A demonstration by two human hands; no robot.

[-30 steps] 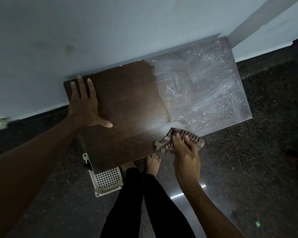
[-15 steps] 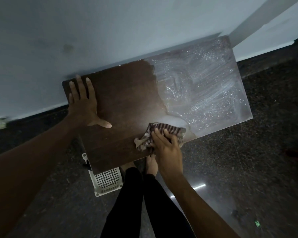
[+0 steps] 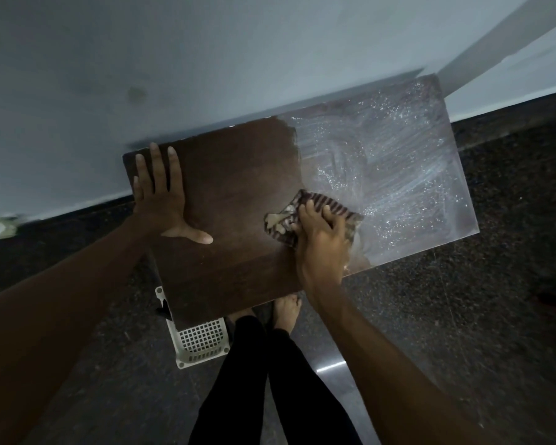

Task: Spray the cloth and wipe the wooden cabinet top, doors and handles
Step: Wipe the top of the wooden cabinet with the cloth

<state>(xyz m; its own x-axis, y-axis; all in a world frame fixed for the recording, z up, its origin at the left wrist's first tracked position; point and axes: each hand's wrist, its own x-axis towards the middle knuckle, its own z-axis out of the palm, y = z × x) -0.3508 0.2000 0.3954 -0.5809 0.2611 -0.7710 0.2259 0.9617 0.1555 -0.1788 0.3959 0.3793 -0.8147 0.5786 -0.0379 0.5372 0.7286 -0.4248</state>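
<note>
Pressing a striped cloth (image 3: pixel 315 216) onto the wooden cabinet top (image 3: pixel 238 194) near its front edge, the right hand (image 3: pixel 321 242) is gripping it — the left hand (image 3: pixel 161 197) is lying flat, fingers spread, at the back-left corner.

The room is seen in dim, bluish light. A bright glare is thrown on the wet right half of the cabinet top (image 3: pixel 382 175), where drops sparkle. The left half is kept dark. A small white shine is seen on the floor (image 3: pixel 329 367). The arms at the edges are stretched and shadowed. Straight lines are bent near the corners.
</note>
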